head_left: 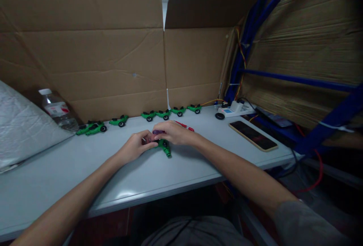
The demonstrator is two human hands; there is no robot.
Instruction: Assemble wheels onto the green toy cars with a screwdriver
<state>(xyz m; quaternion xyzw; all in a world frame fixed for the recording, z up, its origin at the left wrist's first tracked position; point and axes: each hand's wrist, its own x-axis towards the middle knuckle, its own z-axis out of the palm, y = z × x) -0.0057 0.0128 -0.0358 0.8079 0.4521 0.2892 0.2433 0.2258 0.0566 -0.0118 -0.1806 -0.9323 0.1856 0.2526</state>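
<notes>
A green toy vehicle point(165, 149) with dark parts lies at the middle of the white table, partly hidden under my fingers. My left hand point(138, 145) is closed on its left side, with the thumb along the green body. From above and to the right, my right hand point(172, 131) reaches over it, fingers bent together. Between the fingers shows a small dark purple piece point(158, 132), its kind too hidden to tell. Just behind my right hand lies a red pen-like stick point(185, 126).
Similar green toy vehicles point(163, 115) with black wheels line the table's back edge. At left stand a water bottle point(58, 109) and a large silvery-white bag point(25, 128). To the right are a phone point(252, 135), a white power strip point(236, 108), a black disc point(219, 116) and a blue frame point(297, 79).
</notes>
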